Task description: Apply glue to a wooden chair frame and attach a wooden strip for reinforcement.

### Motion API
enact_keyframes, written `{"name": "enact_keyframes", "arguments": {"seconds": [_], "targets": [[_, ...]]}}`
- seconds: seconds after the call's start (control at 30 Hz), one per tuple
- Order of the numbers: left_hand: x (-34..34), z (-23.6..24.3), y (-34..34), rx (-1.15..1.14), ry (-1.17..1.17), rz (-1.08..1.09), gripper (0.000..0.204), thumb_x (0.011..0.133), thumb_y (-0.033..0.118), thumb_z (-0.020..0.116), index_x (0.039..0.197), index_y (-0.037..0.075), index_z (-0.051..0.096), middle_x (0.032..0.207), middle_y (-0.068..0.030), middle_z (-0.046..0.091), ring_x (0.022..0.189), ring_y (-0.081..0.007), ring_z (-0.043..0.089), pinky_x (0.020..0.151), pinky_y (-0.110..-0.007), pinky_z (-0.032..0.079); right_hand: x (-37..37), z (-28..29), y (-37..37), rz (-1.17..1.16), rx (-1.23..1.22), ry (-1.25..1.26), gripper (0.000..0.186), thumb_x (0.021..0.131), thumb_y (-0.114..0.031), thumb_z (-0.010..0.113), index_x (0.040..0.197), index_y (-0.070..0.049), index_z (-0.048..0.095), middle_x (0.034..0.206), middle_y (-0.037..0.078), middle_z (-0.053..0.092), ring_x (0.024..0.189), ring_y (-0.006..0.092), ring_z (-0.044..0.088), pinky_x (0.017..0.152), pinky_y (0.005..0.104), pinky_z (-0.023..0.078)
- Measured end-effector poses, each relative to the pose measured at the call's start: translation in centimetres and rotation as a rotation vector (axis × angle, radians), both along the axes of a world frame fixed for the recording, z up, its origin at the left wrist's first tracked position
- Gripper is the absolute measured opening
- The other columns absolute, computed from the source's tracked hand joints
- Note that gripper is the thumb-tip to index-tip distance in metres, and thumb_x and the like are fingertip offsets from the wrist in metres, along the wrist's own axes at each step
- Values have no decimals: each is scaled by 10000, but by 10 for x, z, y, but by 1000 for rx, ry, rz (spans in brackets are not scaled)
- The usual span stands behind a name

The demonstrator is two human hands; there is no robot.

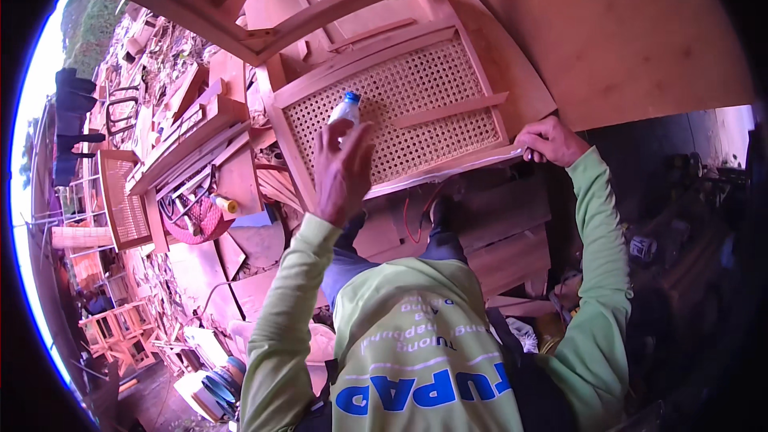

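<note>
A wooden frame with a woven cane panel [468, 72] lies in front of me. A small white bottle with a blue cap [350, 98] is over the left part of the cane, its cap pointing away from me. My left hand [344, 168] has its fingers around the lower part of this bottle, partly hiding it. A thin wooden strip [452, 110] lies across the cane to the right. Along the frame's near edge runs a white line [448, 171], perhaps glue. My right hand [552, 142] is closed at the frame's near right corner, its fingertips partly hidden.
Another wooden frame [336, 10] stands beyond the panel. A large plywood sheet [632, 24] fills the far right. Stacked wood pieces [196, 132], another cane-panelled piece [124, 200] and a red mesh bundle [188, 228] are at the left. Boards [504, 260] lie near my feet.
</note>
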State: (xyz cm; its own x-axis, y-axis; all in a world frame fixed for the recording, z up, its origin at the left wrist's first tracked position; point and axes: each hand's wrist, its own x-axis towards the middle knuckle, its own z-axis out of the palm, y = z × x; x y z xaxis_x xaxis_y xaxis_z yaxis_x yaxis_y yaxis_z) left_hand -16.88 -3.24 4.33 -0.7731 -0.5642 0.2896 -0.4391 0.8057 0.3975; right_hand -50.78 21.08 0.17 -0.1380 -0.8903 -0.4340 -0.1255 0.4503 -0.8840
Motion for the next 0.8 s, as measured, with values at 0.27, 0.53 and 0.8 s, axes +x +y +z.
{"name": "enact_keyframes", "arguments": {"seconds": [0.27,0.53,0.8], "targets": [[-6,-5,91,119,-98,-230,569,761,4,673,1314,131,648,1284,-200,503,1131,-402,509,977,-497,466,4,9,-10,39,13,16,257,1046,-185,584,975,13,731,775,33,692,640,55,587,583,219,469],[-8,-12,100,87,-113,-247,588,761,37,662,1338,147,642,1329,-191,488,1174,-399,497,1004,-503,450,2,5,-8,48,40,20,259,1047,-189,580,1001,16,732,780,31,693,636,49,580,590,212,465],[-11,-14,101,69,-132,-255,576,773,46,643,1340,148,653,1339,-193,490,1185,-398,496,1019,-506,445,2,6,-8,76,13,30,260,1050,-196,586,1005,13,733,778,30,693,636,48,580,585,212,464]]}}
